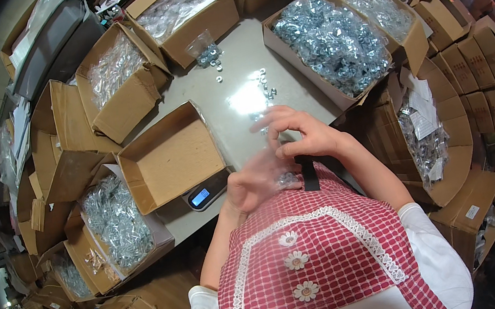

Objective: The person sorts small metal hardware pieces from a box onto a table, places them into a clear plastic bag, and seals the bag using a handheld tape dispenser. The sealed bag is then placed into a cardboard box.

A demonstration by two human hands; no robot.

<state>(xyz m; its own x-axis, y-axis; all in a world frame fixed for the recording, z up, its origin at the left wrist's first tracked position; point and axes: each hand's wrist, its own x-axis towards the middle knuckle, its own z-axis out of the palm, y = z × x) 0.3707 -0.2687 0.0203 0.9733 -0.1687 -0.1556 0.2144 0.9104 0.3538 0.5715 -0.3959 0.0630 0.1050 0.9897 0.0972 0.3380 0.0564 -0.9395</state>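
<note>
Small metal parts (pixel 271 94) silvery, strewn loose. Left hand (pixel 254 182) blurred, right hand (pixel 309 136) curled; cannot tell either's grip. Grey tabletop (pixel 238 47) shows between cardboard boxes (pixel 172 196).

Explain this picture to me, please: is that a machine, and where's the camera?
No machine: a person's bare left hand and right hand are at work. The camera sits on that person's head, looking down through a wide lens that bends straight edges. The left is blurred, the right has curled fingers; what's in either grip, I can't tell. On the grey table lie small metal pieces, a clear bag of more, and a shallow cardboard box with a scale's lit display at its near corner. Nearby boxes hold bagged parts.
</note>
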